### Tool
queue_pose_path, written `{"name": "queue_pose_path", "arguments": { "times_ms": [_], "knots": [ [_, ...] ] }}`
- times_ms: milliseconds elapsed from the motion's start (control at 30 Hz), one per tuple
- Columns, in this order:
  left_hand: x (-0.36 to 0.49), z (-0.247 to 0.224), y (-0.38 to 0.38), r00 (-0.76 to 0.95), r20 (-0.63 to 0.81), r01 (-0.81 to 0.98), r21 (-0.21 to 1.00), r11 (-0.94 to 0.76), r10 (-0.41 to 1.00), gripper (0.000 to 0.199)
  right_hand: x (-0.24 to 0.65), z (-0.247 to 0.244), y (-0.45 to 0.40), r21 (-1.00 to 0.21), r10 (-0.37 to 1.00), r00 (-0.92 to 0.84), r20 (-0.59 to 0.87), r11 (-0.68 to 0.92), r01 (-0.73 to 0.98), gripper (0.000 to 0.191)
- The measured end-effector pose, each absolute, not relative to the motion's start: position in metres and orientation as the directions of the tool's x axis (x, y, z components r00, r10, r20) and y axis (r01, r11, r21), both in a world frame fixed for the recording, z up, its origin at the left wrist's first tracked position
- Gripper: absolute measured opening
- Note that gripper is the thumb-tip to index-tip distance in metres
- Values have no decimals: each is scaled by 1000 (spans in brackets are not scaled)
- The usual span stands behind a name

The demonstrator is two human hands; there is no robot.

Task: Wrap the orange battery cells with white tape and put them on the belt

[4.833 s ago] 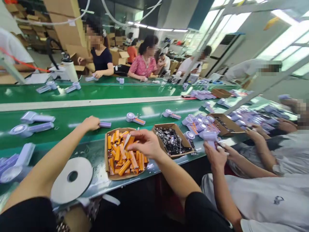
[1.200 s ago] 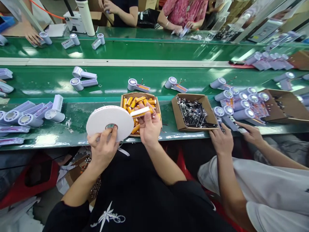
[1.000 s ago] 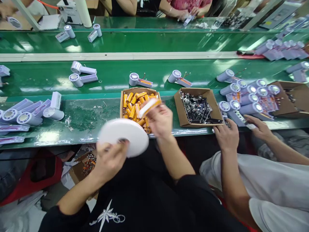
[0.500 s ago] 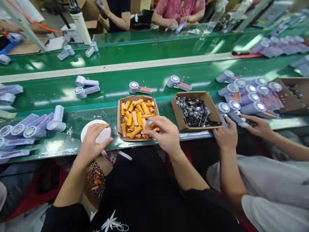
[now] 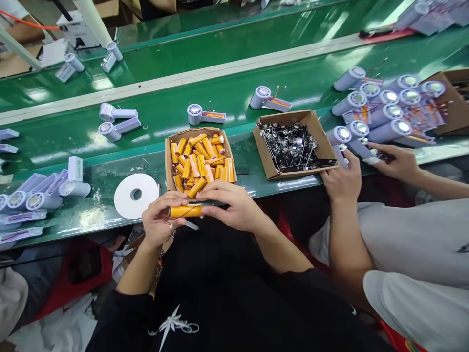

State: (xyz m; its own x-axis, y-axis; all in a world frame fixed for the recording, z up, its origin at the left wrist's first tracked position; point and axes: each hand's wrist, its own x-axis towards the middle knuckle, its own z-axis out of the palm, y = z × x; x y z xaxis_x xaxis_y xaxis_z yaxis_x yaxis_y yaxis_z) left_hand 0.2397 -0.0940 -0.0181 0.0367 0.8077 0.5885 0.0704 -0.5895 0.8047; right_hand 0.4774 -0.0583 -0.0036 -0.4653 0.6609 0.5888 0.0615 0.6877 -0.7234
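Observation:
An orange cylindrical battery (image 5: 186,211) with thin wires lies level between my two hands, in front of the bench edge. My left hand (image 5: 161,217) grips its left end, where red wires hang out. The fingers of my right hand (image 5: 232,205) close on its other end. Just beyond my hands stands a cardboard box (image 5: 169,164) heaped with orange batteries (image 5: 200,156). A roll of white tape (image 5: 126,196) lies flat on the bench to the left of my left hand.
A cardboard box of small black circuit boards (image 5: 293,146) stands to the right. Beside it a co-worker's hands (image 5: 342,181) handle lilac fan housings (image 5: 388,122). More lilac housings (image 5: 40,200) lie at the left. Along the green belt (image 5: 154,107) sit several housings.
My left hand has left the tape roll and moved right to the battery. My right hand has brought the battery from above the box toward me. The view has tilted down.

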Motion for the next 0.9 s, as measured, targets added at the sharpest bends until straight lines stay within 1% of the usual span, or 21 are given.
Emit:
{"name": "queue_pose_path", "arguments": {
  "times_ms": [33, 67, 100, 167, 233, 300, 367, 433, 467, 500, 567, 600, 633, 700, 733, 767, 800, 833, 867, 900],
  "knots": [
    [239, -19, -94, 56, 601, 70, 794, -603, 798, 33, 477, -4, -59, -757, 669, -490, 559, 653, 28, 18],
    [239, -21, -94, 79, 613, 74, 783, -617, 786, 33, 477, -6, -59, -785, 669, -518, 533, 619, -7, 13],
    [238, -23, -94, 100, 622, 80, 773, -630, 776, 32, 477, -7, -60, -809, 669, -541, 509, 586, -35, 13],
    [238, -27, -95, 134, 627, 90, 764, -639, 768, 31, 476, -11, -60, -851, 689, -558, 463, 521, -64, 20],
    [238, -31, -95, 142, 624, 92, 764, -638, 768, 30, 475, -15, -61, -884, 731, -527, 434, 459, -90, 27],
    [239, -35, -97, 105, 618, 88, 775, -626, 779, 29, 473, -18, -62, -901, 779, -461, 425, 413, -132, 30],
    [242, -39, -101, 47, 613, 73, 786, -614, 789, 28, 470, -21, -65, -899, 811, -387, 438, 399, -179, 29],
    [244, -41, -104, 3, 595, 60, 802, -594, 804, 29, 465, -26, -69, -867, 819, -287, 497, 458, -195, 23],
    [246, -42, -106, -16, 583, 55, 812, -581, 812, 30, 462, -30, -71, -831, 799, -230, 555, 526, -179, 20],
    [247, -43, -107, -38, 571, 50, 821, -569, 820, 31, 460, -33, -72, -778, 758, -175, 628, 611, -146, 15],
    [248, -44, -110, -74, 546, 42, 838, -544, 834, 32, 458, -41, -74, -639, 632, -101, 768, 767, -56, 6],
    [248, -43, -111, -88, 534, 37, 846, -533, 841, 33, 458, -45, -73, -588, 584, -92, 807, 809, -24, 7],
    [248, -43, -112, -92, 520, 34, 854, -519, 849, 33, 460, -47, -71, -574, 570, -96, 816, 819, -13, 9],
    [247, -41, -113, -80, 490, 43, 872, -488, 868, 31, 467, -46, -65, -643, 637, -110, 763, 765, -33, 8],
    [246, -40, -113, -66, 474, 54, 880, -472, 878, 29, 472, -44, -61, -692, 682, -140, 718, 720, -39, 18],
    [245, -39, -113, -45, 464, 67, 885, -460, 885, 28, 476, -39, -57, -726, 710, -190, 678, 687, -25, 35],
    [245, -38, -113, -21, 458, 83, 887, -455, 889, 26, 478, -35, -54, -735, 711, -259, 654, 678, 3, 52],
    [245, -38, -112, 3, 459, 101, 884, -457, 889, 25, 480, -30, -52, -717, 682, -346, 644, 696, 36, 65],
    [244, -38, -112, 24, 463, 122, 879, -462, 886, 24, 479, -25, -50, -680, 633, -438, 639, 731, 65, 69],
    [244, -38, -111, 43, 466, 145, 872, -467, 884, 24, 477, -22, -50, -633, 581, -508, 636, 769, 86, 63]
  ]
}}
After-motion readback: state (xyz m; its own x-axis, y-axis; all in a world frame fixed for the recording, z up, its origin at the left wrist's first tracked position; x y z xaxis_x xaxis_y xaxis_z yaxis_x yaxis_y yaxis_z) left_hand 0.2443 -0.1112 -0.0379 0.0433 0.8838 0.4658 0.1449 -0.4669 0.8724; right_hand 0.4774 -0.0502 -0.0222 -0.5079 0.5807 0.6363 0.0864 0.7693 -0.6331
